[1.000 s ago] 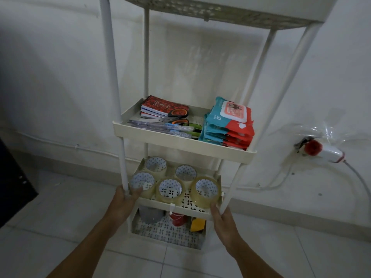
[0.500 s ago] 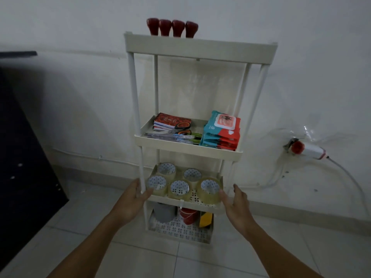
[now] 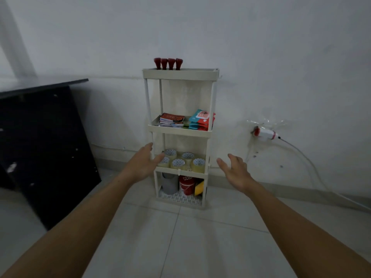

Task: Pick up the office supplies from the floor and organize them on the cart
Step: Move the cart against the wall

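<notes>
A cream four-tier cart [image 3: 179, 74] stands against the white wall. Several red stamps [image 3: 168, 63] line its top tier. Booklets [image 3: 171, 118] and teal-and-red wipe packs [image 3: 200, 120] lie on the second tier. Several clear tape rolls [image 3: 187, 162] fill the third tier. A grey cup [image 3: 169, 183], a red cup [image 3: 186, 185] and a yellow item [image 3: 199, 188] sit on the bottom tier. My left hand [image 3: 143, 163] hovers open at the cart's left post. My right hand [image 3: 233, 170] is open just right of the cart, apart from it.
A dark desk [image 3: 40, 125] stands at the left, close to the cart. A wall plug with a white cable [image 3: 265, 134] hangs at the right. Pale floor tiles [image 3: 190, 237] stretch in front of the cart.
Both hands have let go of the cart's front posts and spread open. The view has pulled back and up, so the whole cart now shows.
</notes>
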`<state>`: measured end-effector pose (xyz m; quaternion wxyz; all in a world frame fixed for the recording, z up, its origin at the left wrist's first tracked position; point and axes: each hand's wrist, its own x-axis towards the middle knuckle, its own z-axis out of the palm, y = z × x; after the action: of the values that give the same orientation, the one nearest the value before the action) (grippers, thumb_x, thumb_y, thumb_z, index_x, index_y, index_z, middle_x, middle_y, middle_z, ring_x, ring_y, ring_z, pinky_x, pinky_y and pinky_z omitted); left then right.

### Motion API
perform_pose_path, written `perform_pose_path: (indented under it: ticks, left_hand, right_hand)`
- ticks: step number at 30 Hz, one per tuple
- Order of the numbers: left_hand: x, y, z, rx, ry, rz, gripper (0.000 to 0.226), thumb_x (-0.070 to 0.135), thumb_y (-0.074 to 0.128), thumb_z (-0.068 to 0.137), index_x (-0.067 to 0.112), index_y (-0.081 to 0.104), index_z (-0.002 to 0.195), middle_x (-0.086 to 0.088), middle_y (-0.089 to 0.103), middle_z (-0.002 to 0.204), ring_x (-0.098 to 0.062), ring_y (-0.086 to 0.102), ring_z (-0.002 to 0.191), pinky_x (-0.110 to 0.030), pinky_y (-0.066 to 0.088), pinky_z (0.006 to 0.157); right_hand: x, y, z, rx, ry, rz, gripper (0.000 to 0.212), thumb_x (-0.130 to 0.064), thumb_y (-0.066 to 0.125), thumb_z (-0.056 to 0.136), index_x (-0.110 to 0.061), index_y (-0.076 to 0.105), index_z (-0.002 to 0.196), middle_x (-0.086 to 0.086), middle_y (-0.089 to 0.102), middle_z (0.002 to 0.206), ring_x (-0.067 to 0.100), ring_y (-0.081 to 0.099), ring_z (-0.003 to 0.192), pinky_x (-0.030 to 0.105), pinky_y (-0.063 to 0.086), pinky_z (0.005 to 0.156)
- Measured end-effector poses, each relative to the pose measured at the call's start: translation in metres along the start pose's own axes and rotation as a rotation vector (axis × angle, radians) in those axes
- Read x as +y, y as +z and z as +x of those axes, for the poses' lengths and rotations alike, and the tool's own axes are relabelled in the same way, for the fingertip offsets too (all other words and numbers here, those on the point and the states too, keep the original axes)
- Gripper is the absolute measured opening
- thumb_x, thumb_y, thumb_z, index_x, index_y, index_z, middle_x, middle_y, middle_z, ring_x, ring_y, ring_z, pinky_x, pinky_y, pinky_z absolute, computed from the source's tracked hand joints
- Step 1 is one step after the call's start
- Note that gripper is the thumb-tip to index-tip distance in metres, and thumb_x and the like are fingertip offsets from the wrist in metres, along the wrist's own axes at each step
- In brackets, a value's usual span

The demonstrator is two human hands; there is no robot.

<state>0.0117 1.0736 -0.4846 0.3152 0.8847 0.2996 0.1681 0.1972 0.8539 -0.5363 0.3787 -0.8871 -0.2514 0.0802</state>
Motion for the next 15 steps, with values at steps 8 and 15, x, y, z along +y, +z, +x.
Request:
perform_pose_path:
  ticks: [8, 15]
  left_hand:
    - [0.063, -0.034, -0.112, 0.087, 0.021, 0.116, 0.078, 0.057, 0.047, 0.096, 0.014, 0.019, 0.155, -0.008, 0.031, 0.159, -0.028, 0.034, 0.143, -0.048, 0.029, 0.117]
    - [0.139, -0.076, -0.124, 0.065, 0.069, 0.168, 0.063, 0.044, 0.048, 0.100, 0.012, 0.029, 0.151, -0.009, 0.041, 0.152, -0.026, 0.042, 0.136, -0.042, 0.035, 0.109]
  right_hand:
    - [-0.010, -0.083, -0.103, 0.059, -0.128, -0.029, 0.073, -0.061, 0.035, 0.098, -0.016, 0.024, 0.155, 0.007, 0.021, 0.162, 0.028, 0.017, 0.148, 0.051, 0.020, 0.117]
    - [-0.052, -0.137, -0.118, -0.013, -0.129, -0.107, 0.070, -0.058, 0.034, 0.100, -0.017, 0.024, 0.155, 0.004, 0.020, 0.162, 0.026, 0.020, 0.147, 0.049, 0.022, 0.114]
